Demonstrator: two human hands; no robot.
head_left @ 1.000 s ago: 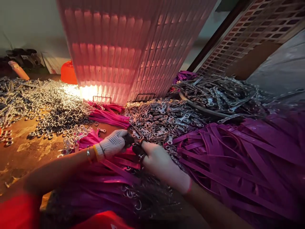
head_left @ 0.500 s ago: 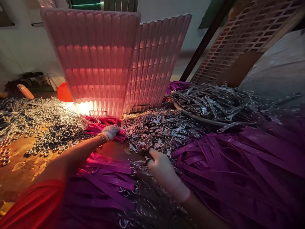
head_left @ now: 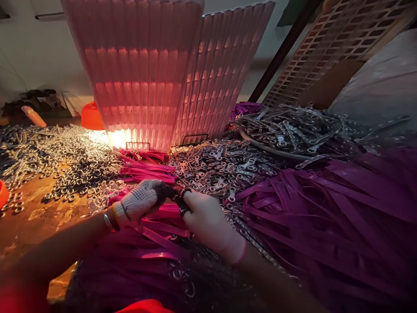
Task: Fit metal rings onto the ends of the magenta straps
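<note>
My left hand (head_left: pixel 140 200), in a dotted white glove with dark fingertips, is closed above a bundle of purple straps (head_left: pixel 166 234). Its fingertips meet those of my right hand (head_left: pixel 208 219), which wears a plain white glove with dark coverings on thumb and finger. The right fingers are pinched together. Whatever lies between the two hands is too small and dark to make out. Beyond them, a smaller bundle of pink-lit straps (head_left: pixel 150 167) lies beside a heap of metal links with ringed ends (head_left: pixel 224 165).
Loose metal rings (head_left: pixel 81 169) cover the table's left side. A red lamp (head_left: pixel 91 116) glows beside two upright ribbed plastic panels (head_left: pixel 137 78). To the right are a large purple strap pile (head_left: pixel 319 217) and a basin heaped with metal chain pieces (head_left: pixel 293 130).
My left hand has come back from the far strap bundle toward me. My right hand has shifted slightly left, off the metal heap, and the fingertips of both now meet.
</note>
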